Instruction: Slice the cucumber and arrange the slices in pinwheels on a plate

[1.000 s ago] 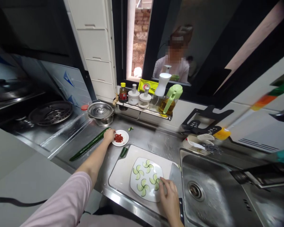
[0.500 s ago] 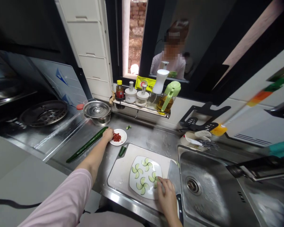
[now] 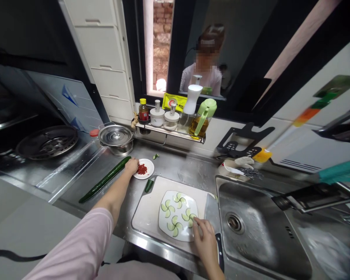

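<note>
My left hand [image 3: 131,166] reaches across to the left rim of a small white plate [image 3: 149,163] heaped with chopped red bits [image 3: 142,168]. Its fingers are closed beside the bits, and what they pinch is hidden. My right hand [image 3: 205,238] rests at the right edge of a squarish white plate [image 3: 169,196]. The fingertips there are drawn together at a cucumber slice [image 3: 191,223]. Several pinwheels of thin cucumber slices [image 3: 175,225] lie on this plate. It stands on a pale cutting board [image 3: 146,216]; a knife [image 3: 218,249] lies along the board's right side.
A long cucumber [image 3: 105,181] lies left of my left hand. A cucumber piece [image 3: 148,185] sits on the board's corner, with scraps [image 3: 155,156] behind. The sink [image 3: 259,241] is at right, a lidded steel pot [image 3: 116,140] at back left, and a condiment rack [image 3: 169,130] behind.
The view has shifted slightly, moving the scene a little leftward. My right fingertips have drawn back slightly, showing more of the nearby pinwheel. My left hand stays at the small plate.
</note>
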`<state>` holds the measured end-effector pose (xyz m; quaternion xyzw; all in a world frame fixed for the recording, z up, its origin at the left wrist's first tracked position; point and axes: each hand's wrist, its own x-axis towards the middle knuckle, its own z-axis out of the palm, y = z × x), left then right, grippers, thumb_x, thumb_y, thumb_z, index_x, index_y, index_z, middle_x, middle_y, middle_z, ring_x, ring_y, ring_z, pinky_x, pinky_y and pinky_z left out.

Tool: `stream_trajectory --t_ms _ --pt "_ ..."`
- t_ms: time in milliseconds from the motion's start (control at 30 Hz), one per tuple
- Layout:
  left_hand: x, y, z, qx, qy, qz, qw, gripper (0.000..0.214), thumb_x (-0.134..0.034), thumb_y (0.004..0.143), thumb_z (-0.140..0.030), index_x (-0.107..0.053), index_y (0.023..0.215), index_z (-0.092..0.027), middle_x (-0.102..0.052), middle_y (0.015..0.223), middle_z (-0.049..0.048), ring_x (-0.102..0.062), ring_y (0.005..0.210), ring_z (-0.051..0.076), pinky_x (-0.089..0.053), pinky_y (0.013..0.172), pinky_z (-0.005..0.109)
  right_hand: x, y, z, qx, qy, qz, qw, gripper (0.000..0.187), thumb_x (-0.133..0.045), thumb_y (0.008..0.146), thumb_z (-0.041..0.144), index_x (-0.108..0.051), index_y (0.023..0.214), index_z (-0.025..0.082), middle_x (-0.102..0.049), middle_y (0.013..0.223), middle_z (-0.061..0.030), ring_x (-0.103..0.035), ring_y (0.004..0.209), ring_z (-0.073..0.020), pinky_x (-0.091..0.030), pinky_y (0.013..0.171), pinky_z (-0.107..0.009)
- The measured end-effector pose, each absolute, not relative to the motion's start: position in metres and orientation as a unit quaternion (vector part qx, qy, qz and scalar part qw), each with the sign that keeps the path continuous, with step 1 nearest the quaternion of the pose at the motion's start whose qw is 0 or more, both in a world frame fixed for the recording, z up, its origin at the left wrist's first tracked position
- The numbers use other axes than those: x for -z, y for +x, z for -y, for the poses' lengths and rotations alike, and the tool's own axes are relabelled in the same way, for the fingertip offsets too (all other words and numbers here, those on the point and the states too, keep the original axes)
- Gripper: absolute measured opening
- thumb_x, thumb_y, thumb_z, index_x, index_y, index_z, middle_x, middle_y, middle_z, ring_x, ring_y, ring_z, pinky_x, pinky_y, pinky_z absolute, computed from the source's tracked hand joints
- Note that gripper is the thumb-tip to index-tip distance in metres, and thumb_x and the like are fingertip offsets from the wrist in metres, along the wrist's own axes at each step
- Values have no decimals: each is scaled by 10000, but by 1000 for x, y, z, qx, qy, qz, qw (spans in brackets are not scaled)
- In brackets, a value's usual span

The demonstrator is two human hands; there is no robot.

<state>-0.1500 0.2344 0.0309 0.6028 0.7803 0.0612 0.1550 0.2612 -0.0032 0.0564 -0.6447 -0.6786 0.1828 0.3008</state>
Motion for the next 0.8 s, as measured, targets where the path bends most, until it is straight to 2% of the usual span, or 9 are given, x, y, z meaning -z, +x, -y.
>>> stream_trajectory --t_ms 167,367,500,633,800 --pt "-29 -152 -233 -93 576 -793 172 191 -486 833 -186 -670 880 -174 -673 958 96 -631 870 174 -439 728 228 -57 261 5 -183 -649 676 298 415 -422 893 497 -714 974 213 -659 935 -103 -599 910 -246 -493 813 -373" --pt "-25 -152 -228 -124 550 -805 185 272 -383 900 -195 -637 996 -178 -704 957 54 -638 792 120 -424 646 184 -58 258 1 -187 -641 680 304 426 -417 891 497 -716 988 209 -656 937 -105 -595 921 -249 -489 798 -367" --pt "-27 -156 -222 -119 553 -806 175 243 -452 879 -210 -646 1025 -203 -704 965 53 -640 850 136 -433 676 189 -60 255 -1 -194 -640 677 306 434 -411 889 499 -716 986 205 -651 911 -100 -589 898 -249 -481 801 -369" --pt "-31 -158 -216 -90 577 -796 158 187 -577 799 -217 -690 947 -209 -683 1017 96 -626 982 207 -448 767 234 -62 252 1 -202 -637 682 296 416 -421 887 477 -708 1007 200 -650 934 -97 -589 912 -245 -478 820 -360" --pt "-31 -155 -216 -60 591 -792 140 204 -576 797 -232 -702 956 -206 -653 1058 117 -627 999 226 -461 803 256 -62 250 5 -188 -642 684 290 393 -412 895 449 -711 994 213 -655 926 -87 -603 908 -228 -483 815 -337"
